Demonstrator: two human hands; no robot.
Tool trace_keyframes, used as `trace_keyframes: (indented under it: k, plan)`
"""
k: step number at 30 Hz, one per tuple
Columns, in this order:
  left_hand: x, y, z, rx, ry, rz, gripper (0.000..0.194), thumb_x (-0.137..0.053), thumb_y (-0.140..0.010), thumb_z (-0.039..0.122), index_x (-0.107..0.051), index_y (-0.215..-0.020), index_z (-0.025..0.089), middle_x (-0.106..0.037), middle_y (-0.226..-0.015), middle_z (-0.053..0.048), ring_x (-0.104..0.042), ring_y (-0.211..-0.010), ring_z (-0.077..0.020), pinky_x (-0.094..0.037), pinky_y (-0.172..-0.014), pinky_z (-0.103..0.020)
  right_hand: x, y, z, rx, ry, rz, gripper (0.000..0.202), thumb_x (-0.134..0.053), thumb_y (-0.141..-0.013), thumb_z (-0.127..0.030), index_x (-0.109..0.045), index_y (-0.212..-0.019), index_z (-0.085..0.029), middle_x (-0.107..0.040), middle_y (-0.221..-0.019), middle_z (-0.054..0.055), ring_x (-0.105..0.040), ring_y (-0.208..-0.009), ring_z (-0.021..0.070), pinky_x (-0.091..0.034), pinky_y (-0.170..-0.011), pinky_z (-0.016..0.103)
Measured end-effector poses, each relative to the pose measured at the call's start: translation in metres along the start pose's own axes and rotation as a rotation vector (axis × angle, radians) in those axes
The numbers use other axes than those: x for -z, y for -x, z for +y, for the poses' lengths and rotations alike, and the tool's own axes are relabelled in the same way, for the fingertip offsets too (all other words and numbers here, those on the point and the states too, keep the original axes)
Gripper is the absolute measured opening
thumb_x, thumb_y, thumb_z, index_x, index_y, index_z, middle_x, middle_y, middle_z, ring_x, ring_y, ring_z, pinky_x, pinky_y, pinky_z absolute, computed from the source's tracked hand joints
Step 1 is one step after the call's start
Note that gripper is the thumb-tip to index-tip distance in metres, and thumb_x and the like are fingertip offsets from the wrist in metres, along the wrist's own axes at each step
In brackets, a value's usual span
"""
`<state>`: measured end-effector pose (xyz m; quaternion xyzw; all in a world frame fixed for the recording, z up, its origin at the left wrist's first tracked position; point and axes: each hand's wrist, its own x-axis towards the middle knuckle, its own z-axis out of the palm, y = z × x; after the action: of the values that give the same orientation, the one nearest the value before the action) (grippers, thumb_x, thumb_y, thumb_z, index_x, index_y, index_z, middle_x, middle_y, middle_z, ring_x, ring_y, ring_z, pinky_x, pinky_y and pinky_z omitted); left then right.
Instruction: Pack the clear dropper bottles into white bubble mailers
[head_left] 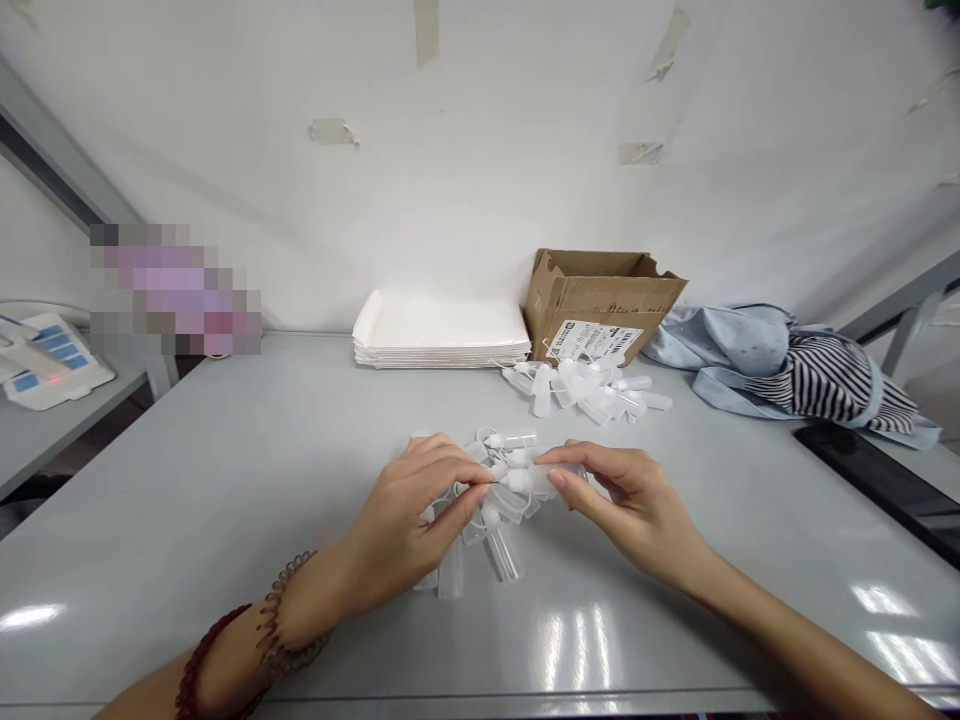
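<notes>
Small clear plastic bottles with white caps [504,553] lie in a loose pile on the grey table [300,420]. Over the pile's left side, my left hand [424,510] pinches a thin dark tip between thumb and fingertips, close to a bottle's cap. My right hand [626,490] grips the frosted body of that bottle [541,480] from the right, thumb below and fingers above. The bottle lies roughly level, its cap toward my left hand. Farther back is a second heap of similar bottles [589,390].
A stack of white padded envelopes [442,335] and an open cardboard box [600,310] stand by the wall. At right lie bundled blue and striped cloth [817,375] and a black phone-like object [885,485]. A white device [56,360] sits far left.
</notes>
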<state>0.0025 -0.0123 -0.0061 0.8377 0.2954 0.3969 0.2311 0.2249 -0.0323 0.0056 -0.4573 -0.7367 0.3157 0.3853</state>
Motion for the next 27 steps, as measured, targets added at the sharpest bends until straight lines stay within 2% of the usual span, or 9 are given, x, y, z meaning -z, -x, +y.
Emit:
trace_keyframes:
  k: [3,7,15,27]
  plan:
    - [-0.0002,0.0008,0.001,0.006,-0.014,-0.012,0.013,-0.054,-0.087,0.009,-0.063,-0.089,0.018,-0.065,-0.073,-0.001,-0.055,-0.071,-0.015,-0.041,-0.069,-0.031,-0.0012,0.0008,-0.0013,-0.012,-0.013,-0.029,0.019,-0.054,-0.09,-0.027,-0.071,-0.098,-0.022,-0.068,-0.077,0.0,-0.057,-0.06,0.0115,-0.045,-0.058,0.024]
    - [0.0,0.0011,0.0014,0.014,-0.003,-0.006,0.013,-0.055,-0.086,0.009,-0.063,-0.088,0.018,-0.064,-0.073,0.0,-0.055,-0.071,-0.0147,-0.042,-0.069,-0.031,-0.0024,0.002,-0.0035,-0.022,-0.043,-0.034,0.021,-0.053,-0.091,-0.028,-0.071,-0.098,-0.021,-0.066,-0.068,0.0,-0.056,-0.058,0.0125,-0.045,-0.057,0.024]
    - [0.0071,-0.0009,0.0036,0.081,0.03,0.044,0.01,-0.057,-0.085,0.012,-0.063,-0.092,0.017,-0.065,-0.079,-0.002,-0.056,-0.075,-0.015,-0.043,-0.072,-0.031,0.0035,-0.0005,-0.0057,-0.068,-0.116,0.03,0.022,-0.052,-0.091,-0.029,-0.072,-0.094,-0.02,-0.061,-0.062,-0.001,-0.057,-0.06,0.0121,-0.047,-0.059,0.024]
    - [0.0054,0.0002,0.005,0.046,0.049,0.033,0.012,-0.054,-0.086,0.009,-0.063,-0.086,0.018,-0.064,-0.073,-0.001,-0.054,-0.069,-0.014,-0.042,-0.068,-0.03,0.0002,-0.0001,-0.0023,-0.076,-0.076,-0.005,0.024,-0.051,-0.091,-0.033,-0.071,-0.092,-0.02,-0.062,-0.063,0.0,-0.057,-0.059,0.0131,-0.047,-0.059,0.025]
